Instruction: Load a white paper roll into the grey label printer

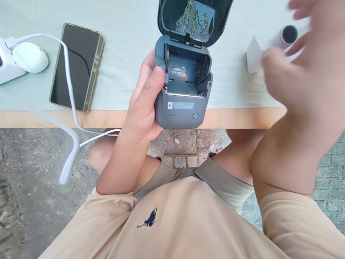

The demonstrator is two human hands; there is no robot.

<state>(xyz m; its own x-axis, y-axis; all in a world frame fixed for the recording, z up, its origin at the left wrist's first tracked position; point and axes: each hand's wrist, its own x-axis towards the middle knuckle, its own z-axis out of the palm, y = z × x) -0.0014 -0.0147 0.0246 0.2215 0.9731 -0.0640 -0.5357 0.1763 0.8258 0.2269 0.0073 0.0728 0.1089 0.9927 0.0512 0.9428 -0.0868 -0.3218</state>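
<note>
Printer [183,98] — rounded, matte grey plastic, its glossy dark lid [168,21] raised — sits in the left hand [142,108], thumb and fingers curled round its side, over the table's wooden edge [237,118]. The right hand [304,73], blurred, fingers loosely spread, hangs by a white paper roll [275,41]; whether it touches, I cannot tell.

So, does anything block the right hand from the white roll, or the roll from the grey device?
Nothing visible does. The right hand, blurred, is at the white roll; touch is unclear. Between the roll's loose end and the grey device in the left hand, only tablecloth shows. The lid stands open.
</note>
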